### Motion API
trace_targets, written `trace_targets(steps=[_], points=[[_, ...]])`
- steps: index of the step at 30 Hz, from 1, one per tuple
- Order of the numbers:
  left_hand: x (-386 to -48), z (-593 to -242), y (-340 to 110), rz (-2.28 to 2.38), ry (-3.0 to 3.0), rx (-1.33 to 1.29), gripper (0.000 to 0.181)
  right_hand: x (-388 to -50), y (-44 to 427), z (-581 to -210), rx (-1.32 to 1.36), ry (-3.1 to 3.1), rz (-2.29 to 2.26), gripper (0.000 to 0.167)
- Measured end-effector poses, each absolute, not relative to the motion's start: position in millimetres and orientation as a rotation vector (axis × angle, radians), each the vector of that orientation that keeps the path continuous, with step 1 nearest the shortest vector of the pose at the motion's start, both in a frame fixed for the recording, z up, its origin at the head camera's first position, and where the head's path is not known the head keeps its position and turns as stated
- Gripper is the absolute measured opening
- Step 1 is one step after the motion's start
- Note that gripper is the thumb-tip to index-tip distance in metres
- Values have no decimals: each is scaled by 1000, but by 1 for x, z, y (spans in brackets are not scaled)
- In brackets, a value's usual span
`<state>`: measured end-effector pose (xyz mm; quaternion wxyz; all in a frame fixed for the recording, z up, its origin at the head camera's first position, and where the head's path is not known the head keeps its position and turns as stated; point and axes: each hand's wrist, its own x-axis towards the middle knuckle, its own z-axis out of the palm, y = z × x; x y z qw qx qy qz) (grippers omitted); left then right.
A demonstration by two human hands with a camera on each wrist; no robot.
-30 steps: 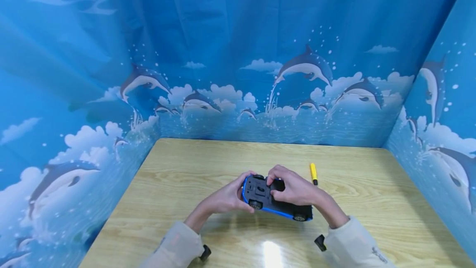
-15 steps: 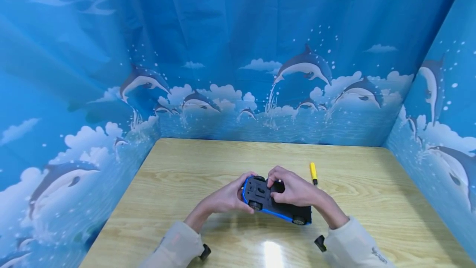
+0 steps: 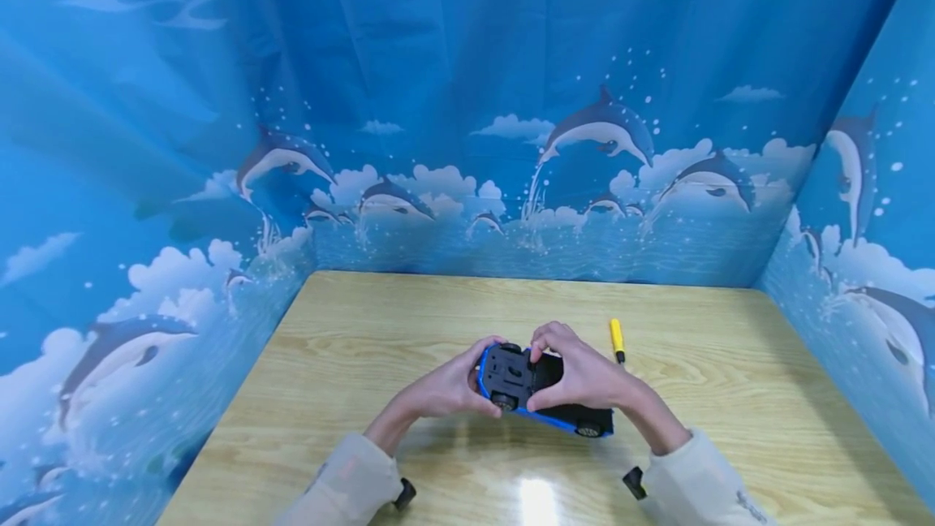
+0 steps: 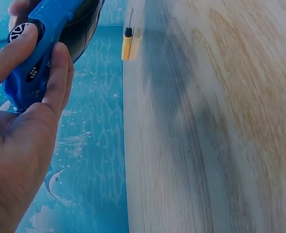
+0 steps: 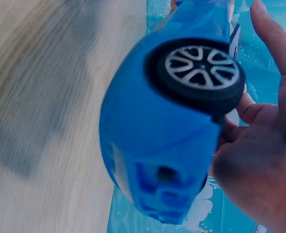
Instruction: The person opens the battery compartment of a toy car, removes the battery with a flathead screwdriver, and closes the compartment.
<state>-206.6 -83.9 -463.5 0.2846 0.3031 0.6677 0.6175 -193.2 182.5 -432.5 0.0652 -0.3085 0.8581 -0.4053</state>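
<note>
A blue toy car is held above the table with its black underside facing the head camera. The left hand grips its left end, the thumb on a wheel in the left wrist view. Over the middle of the underside is the right hand, its thumb near the lower edge and its bent fingers near the upper one. In the right wrist view, the car's blue body hides part of the right hand; the fingertips' contact is partly hidden.
A screwdriver with a yellow handle lies on the wooden table beyond the right hand. Blue curtains with dolphins stand behind the table and at both sides.
The right thumb has moved from the middle of the underside to its lower edge, spreading away from the fingers. The left hand's grip looks the same.
</note>
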Motion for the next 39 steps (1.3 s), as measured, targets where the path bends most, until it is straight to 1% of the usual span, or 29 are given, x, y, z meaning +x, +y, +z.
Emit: trace_targets(steps=[2,5,10,14,18,29,39], points=[[-207,-464,-84,1659,1776,812,94,-192,182,-433,-954,2625,-1198,53],[-207,-464,-84,1666,1774,803,94,-190,181,-433,-962,2673,-1176,54],[-207,-465,-84,1668,1785,795,92,-188,181,-432,-874,2719,-1149,52],[-208,-467,-84,1687,1765,801,90,-185,182,-433,-806,2746,-1135,57],[-208,-466,-85,1708,1748,799,92,-184,182,-434,-811,2795,-1145,61],[-209,-463,-88,1726,1726,787,91,-179,184,-438,-916,2950,-1124,59],[-208,-462,-93,1752,1729,787,92,-175,191,-448,-896,3058,-1078,59]])
